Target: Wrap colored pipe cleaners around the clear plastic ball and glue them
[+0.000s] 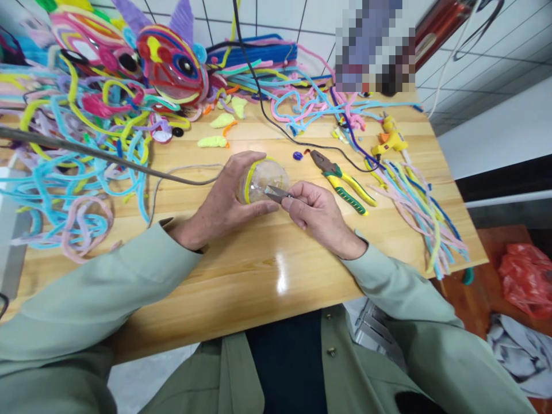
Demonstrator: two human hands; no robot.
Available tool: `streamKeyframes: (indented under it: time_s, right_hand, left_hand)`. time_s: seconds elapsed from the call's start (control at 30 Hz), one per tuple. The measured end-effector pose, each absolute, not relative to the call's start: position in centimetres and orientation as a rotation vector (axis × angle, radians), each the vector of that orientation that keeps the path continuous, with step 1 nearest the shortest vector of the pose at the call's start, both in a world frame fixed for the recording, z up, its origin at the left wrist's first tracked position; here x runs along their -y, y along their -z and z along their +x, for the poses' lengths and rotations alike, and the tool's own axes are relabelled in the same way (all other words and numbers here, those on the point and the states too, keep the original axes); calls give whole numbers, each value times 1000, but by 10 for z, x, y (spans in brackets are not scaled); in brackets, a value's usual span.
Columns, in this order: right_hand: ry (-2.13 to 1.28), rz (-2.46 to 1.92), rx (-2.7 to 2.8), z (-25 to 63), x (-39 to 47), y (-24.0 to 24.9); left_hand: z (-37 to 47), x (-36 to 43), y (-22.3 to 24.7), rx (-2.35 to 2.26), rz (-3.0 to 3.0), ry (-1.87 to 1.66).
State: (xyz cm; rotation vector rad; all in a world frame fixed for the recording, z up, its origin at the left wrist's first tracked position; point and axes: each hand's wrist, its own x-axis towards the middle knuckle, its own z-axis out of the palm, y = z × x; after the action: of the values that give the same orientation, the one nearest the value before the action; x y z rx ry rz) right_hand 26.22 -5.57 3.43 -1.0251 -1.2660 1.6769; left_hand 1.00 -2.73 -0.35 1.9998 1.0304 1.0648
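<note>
My left hand point(218, 198) is curled round a clear plastic ball point(276, 172), thumb along the near side and fingers over the far side. A yellow fuzzy strip point(249, 181) runs round the ball near my palm. In my right hand point(321, 215) are small dark scissors point(275, 192), their blades pointing left against or just in front of the ball. The handles are mostly hidden by my fingers, and whether the blade tips touch the plastic I cannot tell. Combination pliers point(345, 183) with green and yellow handles lie right of the ball, near a small dark blue coil point(297, 156).
Tangled pipe cleaners point(90, 167) cover the left side; another bundle point(422, 213) lies at the right edge. A yellow glue gun point(391, 138) sits at the back right. Two colourful animal heads point(172, 66) stand at the back left. A dark cord point(276, 123) crosses the wooden table point(241, 287).
</note>
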Motion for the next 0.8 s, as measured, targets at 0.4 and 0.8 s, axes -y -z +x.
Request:
streamKeyframes:
  time_s: [0.4, 0.8]
  right_hand:
    - [-1659, -1038, 1208, 254, 69, -31]
    - [-1619, -1036, 1147, 248, 78, -24]
  left_hand:
    - [16, 36, 7, -994, 1995, -1161]
    - [18, 34, 26, -913, 2123, -1334]
